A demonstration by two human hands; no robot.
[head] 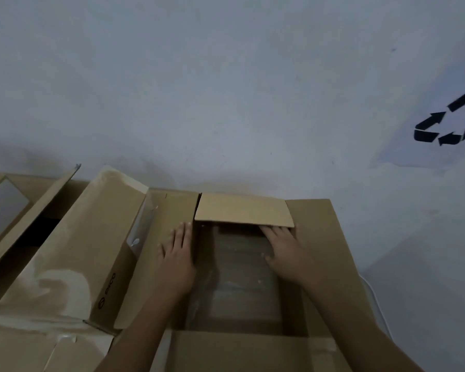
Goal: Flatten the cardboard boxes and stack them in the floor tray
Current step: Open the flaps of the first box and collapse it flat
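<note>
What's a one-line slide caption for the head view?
Person's left hand flat on the left flap of an open cardboard box, right hand reaching under its far flap; other boxes at left.

Far flap (pixel 243 210) overhangs open box (pixel 324 251); wall (pixel 226 89) behind.

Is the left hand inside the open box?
No, the left hand lies flat on the left flap of the box; only the right hand reaches inside.
</note>
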